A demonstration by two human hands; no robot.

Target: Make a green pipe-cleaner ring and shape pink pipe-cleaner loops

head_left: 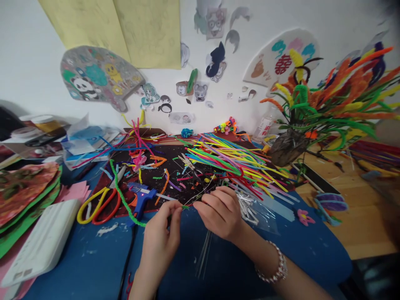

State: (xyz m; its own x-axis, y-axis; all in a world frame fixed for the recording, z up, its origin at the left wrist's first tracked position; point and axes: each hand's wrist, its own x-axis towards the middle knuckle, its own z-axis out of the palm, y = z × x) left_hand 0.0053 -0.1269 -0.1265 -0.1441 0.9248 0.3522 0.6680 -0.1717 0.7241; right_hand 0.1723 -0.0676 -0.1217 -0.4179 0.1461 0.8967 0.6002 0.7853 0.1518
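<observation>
My left hand [163, 231] is closed in a pinch on a green pipe cleaner [120, 191], whose long fuzzy length curves away to the left. A short green tip of it shows between my two hands. My right hand [220, 212] is pinched close beside that tip, its fingers curled round a thin pale wire [201, 192] that slants up to the right. Exactly where wire and pipe cleaner meet is too small to make out. Below my right hand, several thin straight wires [204, 254] lie on the blue mat [178, 266].
A blue glue gun [142, 198] and red-and-yellow-handled scissors [104, 206] lie left of my hands. Pliers [189, 163] and many coloured pipe cleaners [231, 160] spread behind. A white box-like device [43, 239] lies left; a phone [315, 179] and a pipe-cleaner bouquet [331, 96] stand right.
</observation>
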